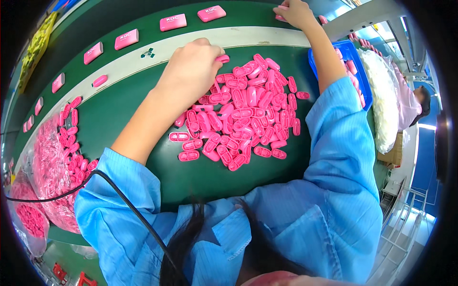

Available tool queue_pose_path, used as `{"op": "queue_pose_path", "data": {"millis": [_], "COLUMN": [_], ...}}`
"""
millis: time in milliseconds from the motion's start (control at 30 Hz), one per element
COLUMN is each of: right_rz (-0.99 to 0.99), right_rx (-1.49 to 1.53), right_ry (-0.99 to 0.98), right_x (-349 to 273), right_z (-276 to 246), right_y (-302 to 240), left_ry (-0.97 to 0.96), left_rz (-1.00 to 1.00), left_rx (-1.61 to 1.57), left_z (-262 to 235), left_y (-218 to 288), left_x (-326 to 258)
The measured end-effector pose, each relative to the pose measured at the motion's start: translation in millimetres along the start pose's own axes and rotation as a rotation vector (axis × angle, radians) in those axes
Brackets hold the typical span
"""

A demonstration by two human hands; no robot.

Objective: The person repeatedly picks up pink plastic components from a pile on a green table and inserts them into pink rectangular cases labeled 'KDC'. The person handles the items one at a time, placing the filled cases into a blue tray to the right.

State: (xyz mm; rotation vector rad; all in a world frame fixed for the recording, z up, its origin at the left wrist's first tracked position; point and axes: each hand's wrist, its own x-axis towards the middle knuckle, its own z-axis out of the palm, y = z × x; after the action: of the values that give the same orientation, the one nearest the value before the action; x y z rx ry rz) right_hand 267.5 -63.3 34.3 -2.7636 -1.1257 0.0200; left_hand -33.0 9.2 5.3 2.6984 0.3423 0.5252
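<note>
My left hand (191,71) pinches a pink clip (222,58) at the far edge of the pile (243,112) in the middle of the green table (124,109). My right hand (293,12) reaches far off to the belt (143,9) and closes on a pink case (281,18). The clip lies sideways, pointing right from my fingers, so my left hand is the near one.

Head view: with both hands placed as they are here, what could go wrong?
The left hand pinches a pink piece at the edge of the loose pink pile; pulling it out could scatter neighbours. The right hand stretches far across to a pink case on the belt, so its sleeve could sweep pieces away.
</note>
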Motion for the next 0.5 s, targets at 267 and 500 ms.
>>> {"op": "queue_pose_path", "data": {"millis": [267, 500], "right_rz": [-0.422, -0.38], "right_rx": [1.258, 1.295], "right_ry": [-0.368, -0.274], "right_x": [-105.1, -116.2], "right_z": [24.2, 42.9], "right_y": [-59.6, -66.0], "left_ry": [0.008, 0.088], "left_rz": [-0.447, -0.487], "left_rx": [-0.769, -1.153], "left_z": [-6.6, -0.3], "left_y": [-14.4, -16.9], "left_x": [4.4, 4.2]}}
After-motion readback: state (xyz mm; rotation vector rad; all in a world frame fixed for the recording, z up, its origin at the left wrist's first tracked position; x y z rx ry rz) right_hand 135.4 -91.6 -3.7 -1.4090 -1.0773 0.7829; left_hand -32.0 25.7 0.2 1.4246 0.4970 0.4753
